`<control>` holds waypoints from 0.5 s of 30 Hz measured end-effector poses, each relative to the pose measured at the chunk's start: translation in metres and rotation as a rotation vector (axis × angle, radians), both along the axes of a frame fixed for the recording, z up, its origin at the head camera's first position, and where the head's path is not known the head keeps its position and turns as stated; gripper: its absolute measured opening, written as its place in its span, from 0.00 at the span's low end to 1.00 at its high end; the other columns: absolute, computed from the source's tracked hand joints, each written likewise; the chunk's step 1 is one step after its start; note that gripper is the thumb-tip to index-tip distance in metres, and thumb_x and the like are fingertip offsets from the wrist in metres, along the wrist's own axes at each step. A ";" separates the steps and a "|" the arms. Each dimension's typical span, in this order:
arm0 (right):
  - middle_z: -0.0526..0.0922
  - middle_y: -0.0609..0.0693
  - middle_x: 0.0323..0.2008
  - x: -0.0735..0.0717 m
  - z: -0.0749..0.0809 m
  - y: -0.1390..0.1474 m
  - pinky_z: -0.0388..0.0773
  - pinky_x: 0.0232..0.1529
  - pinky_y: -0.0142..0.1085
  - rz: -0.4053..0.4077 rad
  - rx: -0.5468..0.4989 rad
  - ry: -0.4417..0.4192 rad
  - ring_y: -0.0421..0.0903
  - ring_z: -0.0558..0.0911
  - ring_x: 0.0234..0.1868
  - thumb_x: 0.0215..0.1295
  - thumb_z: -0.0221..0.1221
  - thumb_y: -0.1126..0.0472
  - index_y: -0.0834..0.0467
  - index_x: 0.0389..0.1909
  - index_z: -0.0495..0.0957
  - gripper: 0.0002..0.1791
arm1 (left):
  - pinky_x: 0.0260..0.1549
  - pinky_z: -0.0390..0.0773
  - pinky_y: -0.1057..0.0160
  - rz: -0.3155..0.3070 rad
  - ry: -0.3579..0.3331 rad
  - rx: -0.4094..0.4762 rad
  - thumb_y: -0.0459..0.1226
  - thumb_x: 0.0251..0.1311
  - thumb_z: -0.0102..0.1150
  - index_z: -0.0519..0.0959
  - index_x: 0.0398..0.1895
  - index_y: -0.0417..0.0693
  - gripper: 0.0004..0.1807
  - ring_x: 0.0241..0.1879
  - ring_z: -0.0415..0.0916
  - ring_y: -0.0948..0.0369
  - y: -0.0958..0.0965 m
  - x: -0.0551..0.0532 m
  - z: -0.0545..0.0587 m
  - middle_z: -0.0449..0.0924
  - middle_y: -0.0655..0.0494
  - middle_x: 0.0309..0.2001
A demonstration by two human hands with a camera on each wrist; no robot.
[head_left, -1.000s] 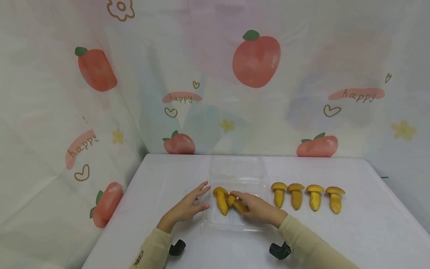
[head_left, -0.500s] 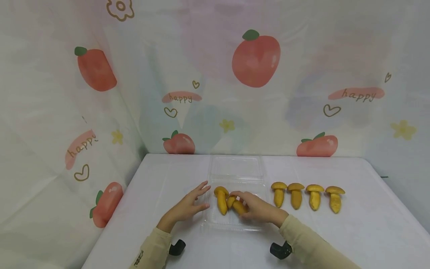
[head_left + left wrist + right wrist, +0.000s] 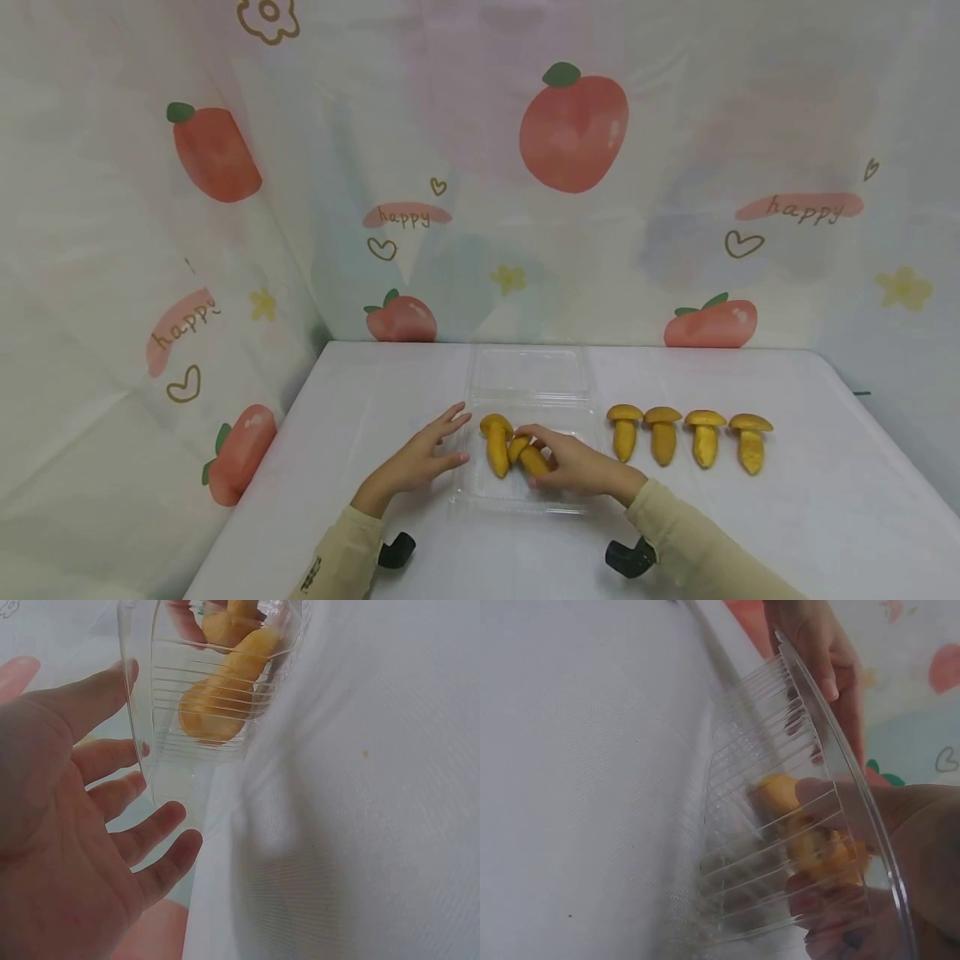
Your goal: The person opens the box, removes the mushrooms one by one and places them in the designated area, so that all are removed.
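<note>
A yellow mushroom (image 3: 497,450) lies in the clear hinged plastic box (image 3: 480,498), its cap toward the back. Beside it, a second mushroom (image 3: 534,462) lies tilted, its cap toward the first one's stem. My right hand (image 3: 581,465) reaches into the box from the right and grips this second mushroom by the stem, thumb in front and fingers behind. In the right wrist view the gripped mushroom (image 3: 821,851) shows through the ribbed wall. My left hand (image 3: 416,458) is spread at the box's left side; in the left wrist view its fingertips (image 3: 176,814) are right by the wall.
The box's lid (image 3: 528,372) lies folded back toward the rear edge of the white table (image 3: 375,392). Right of the box, several yellow mushrooms (image 3: 663,437) stand in a row. Black camera mounts (image 3: 628,558) sit under the wrists. A printed curtain (image 3: 480,167) closes off the back and left.
The gripped mushroom has shifted and turned slightly in my right hand, so more of its cap and stem shows. My left hand has stayed in place.
</note>
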State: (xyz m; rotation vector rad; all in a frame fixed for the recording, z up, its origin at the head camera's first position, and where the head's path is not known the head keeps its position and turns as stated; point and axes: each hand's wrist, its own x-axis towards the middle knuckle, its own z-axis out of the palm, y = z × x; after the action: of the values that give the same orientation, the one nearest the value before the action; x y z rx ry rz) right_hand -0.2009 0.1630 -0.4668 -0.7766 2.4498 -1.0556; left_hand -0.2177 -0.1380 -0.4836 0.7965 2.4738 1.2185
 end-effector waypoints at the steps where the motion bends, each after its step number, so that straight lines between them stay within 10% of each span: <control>1: 0.78 0.59 0.59 0.000 0.000 0.000 0.78 0.44 0.34 0.003 -0.004 0.005 0.48 0.79 0.48 0.62 0.70 0.59 0.58 0.72 0.63 0.39 | 0.71 0.61 0.34 0.000 -0.001 -0.001 0.42 0.71 0.59 0.58 0.79 0.42 0.37 0.80 0.48 0.41 0.000 0.000 0.000 0.45 0.46 0.83; 15: 0.78 0.59 0.61 0.005 0.015 0.011 0.79 0.40 0.31 -0.020 -0.025 0.005 0.46 0.80 0.41 0.64 0.68 0.60 0.58 0.73 0.62 0.39 | 0.71 0.63 0.36 0.012 -0.002 -0.018 0.41 0.71 0.59 0.59 0.78 0.44 0.36 0.80 0.48 0.41 0.001 -0.001 -0.001 0.45 0.48 0.83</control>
State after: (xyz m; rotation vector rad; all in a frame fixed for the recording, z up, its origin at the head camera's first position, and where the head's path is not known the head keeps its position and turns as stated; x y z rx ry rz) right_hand -0.1957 0.1735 -0.4519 -0.7652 2.4572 -1.0952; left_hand -0.2183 -0.1374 -0.4844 0.7767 2.4873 1.1984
